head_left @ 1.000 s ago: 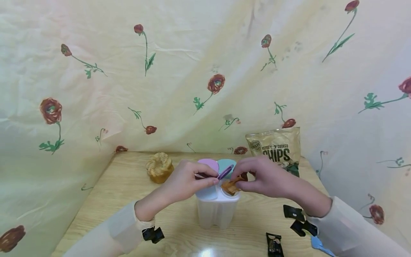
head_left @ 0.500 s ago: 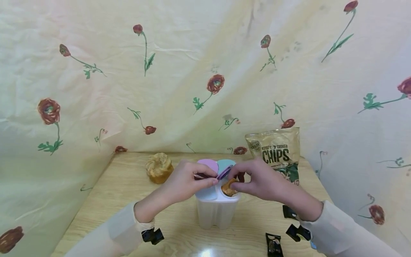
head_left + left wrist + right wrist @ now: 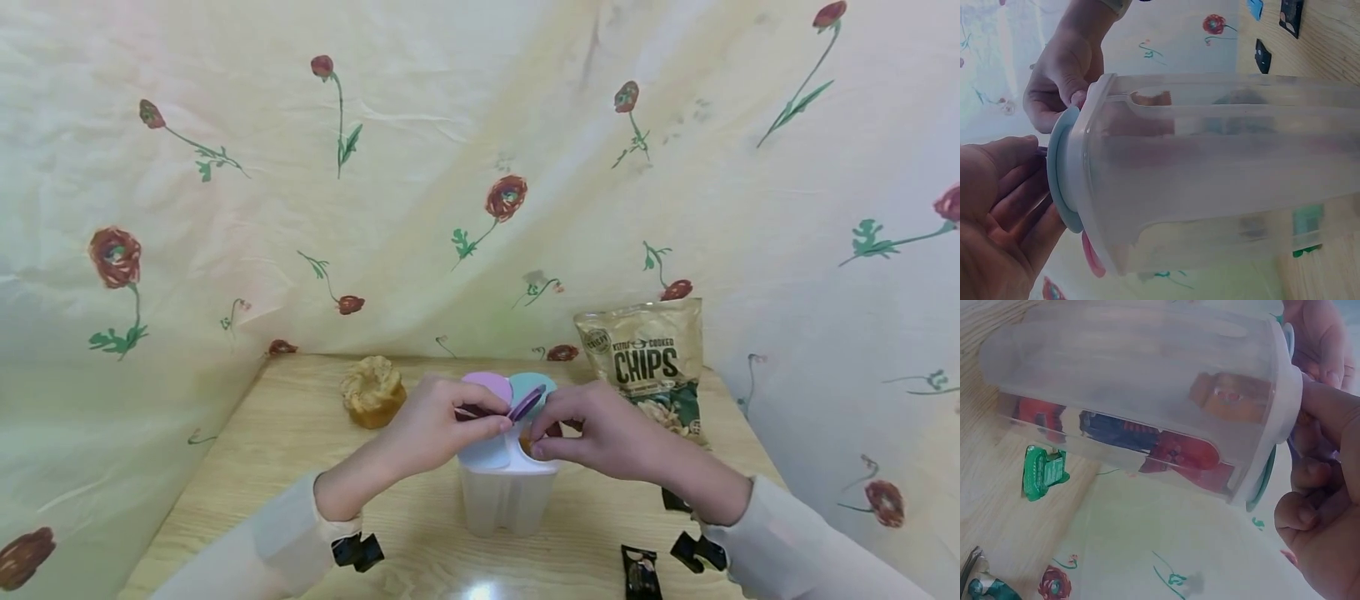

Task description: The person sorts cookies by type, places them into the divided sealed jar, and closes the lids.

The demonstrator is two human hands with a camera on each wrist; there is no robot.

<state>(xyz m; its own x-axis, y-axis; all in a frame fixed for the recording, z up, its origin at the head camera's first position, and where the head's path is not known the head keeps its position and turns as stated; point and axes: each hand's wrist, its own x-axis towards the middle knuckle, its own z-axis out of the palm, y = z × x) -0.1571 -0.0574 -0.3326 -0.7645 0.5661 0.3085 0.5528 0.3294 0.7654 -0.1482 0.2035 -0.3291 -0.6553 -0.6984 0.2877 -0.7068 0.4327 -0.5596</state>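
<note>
The main risk lies at the front right mouth of the tub [image 3: 504, 500], where the orange snack [image 3: 1235, 397] sits just inside the top of its compartment, seen through the cloudy wall in the right wrist view. The person's right hand [image 3: 600, 429] is bent over that mouth, thumb and forefinger apparently pinching the snack, though the fingertips are partly hidden. The snack looks wide for the space, so it could jam across the compartment; pushing harder might crush it or tip the tub, which stands tall and narrow on the table [image 3: 420, 533]. The left hand [image 3: 442, 421] pinches the purple lid [image 3: 528, 402] between thumb and fingers, tilted up beside the mouth. If that grip slipped, the lid could drop onto the right fingers or cover the gap; if it pulled sideways while the right hand pressed down, the tub might twist. Neither hand seems to steady the tub's body. A jolt could also shift the red packet [image 3: 1185, 450] and the blue packet [image 3: 1116, 431] in another compartment, though the teal lid [image 3: 531, 385] and the blue lid [image 3: 483, 452] lie flat on top. The chip bag [image 3: 645, 362] stands behind the right forearm, where a careless backward swing could knock it over.
</note>
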